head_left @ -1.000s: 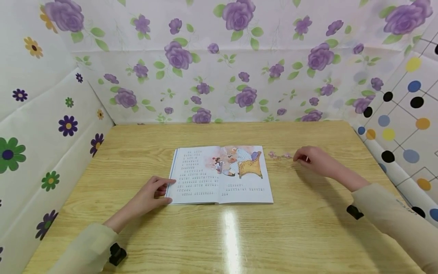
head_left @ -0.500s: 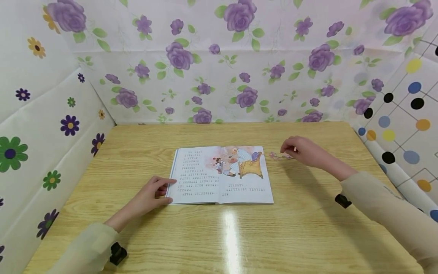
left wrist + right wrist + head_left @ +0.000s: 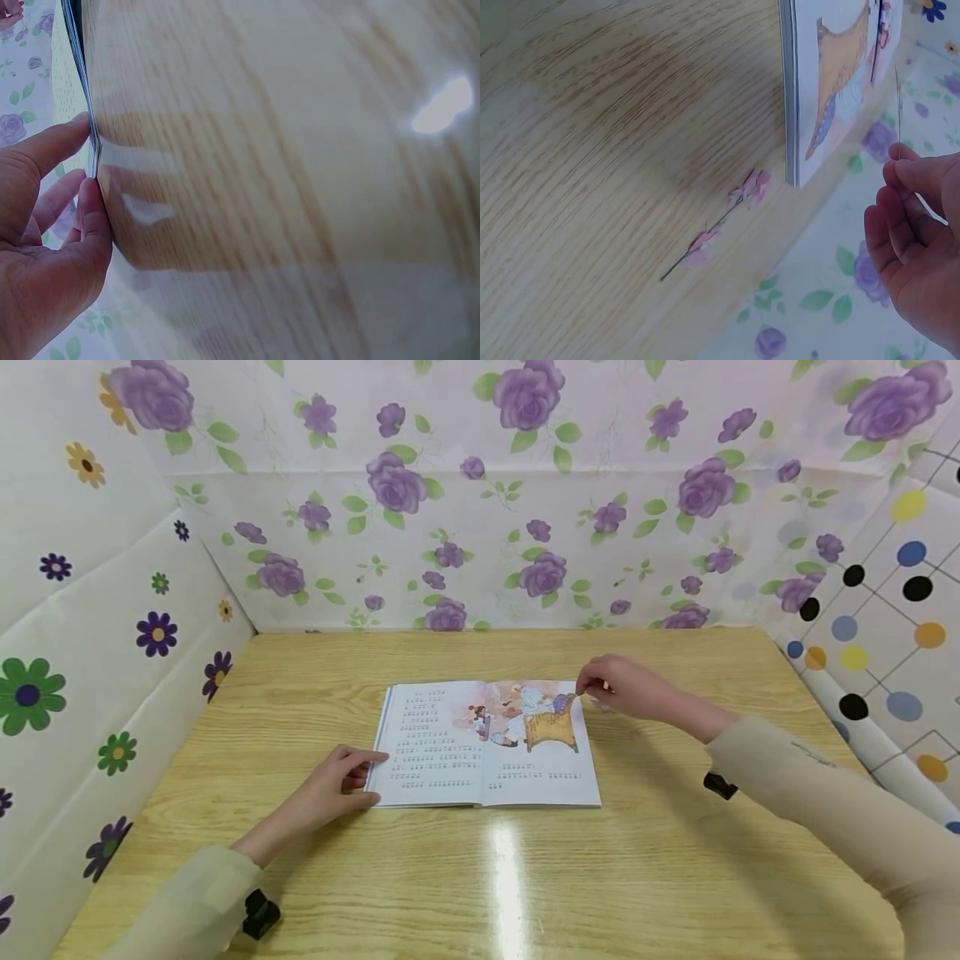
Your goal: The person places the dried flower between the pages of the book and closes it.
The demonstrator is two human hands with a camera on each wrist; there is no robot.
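Observation:
An open picture book (image 3: 442, 768) lies flat on the table, text on the left page and a coloured drawing across both. My left hand (image 3: 326, 789) rests at its left edge; in the left wrist view the index finger and thumb (image 3: 94, 217) touch the page by the edge, fingers fairly straight. Above the book's upper right edge, my right hand (image 3: 626, 687) pinches a thin, straight, stalk-like strip (image 3: 899, 112) between thumb and index finger. A pink flower sprig (image 3: 742, 198) lies on the table right of the book, partly hidden by the right hand in the head view.
The wooden table (image 3: 420, 885) carries the book and sprig. A floral cloth (image 3: 450, 527) hangs behind it, a flowered one stands left and a dotted one right. Black wrist mounts (image 3: 261, 914) sit under both sleeves.
My right hand has moved left from beyond the sprig, passing over it to the book's upper right edge. The left hand and book have stayed in place.

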